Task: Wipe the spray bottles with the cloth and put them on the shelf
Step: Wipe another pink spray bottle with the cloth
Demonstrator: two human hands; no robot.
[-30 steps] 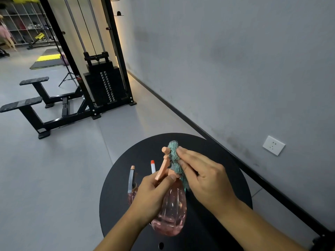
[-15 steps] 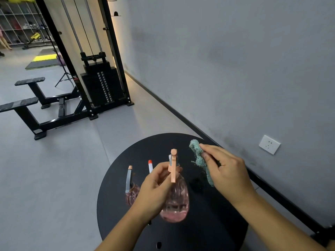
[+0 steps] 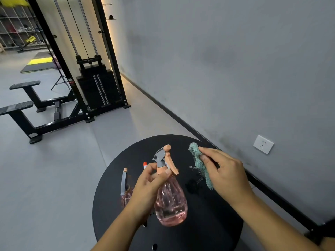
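Pink bottle (image 3: 171, 200): clear plastic, little liquid, judged light and slick; held above round black table (image 3: 208, 232).
Left hand (image 3: 147, 189): fingers pinched round the orange neck under the trigger; the best hold, in my judgement.
Right hand (image 3: 224, 173): fingers curled on teal cloth (image 3: 199, 164), soft, bunched, apart from bottle.
Other bottles (image 3: 125, 185): on table, partly hidden behind left hand.
Shelf: none near the table.

Round black table (image 3: 217, 232) carries two more spray bottles (image 3: 125, 185).
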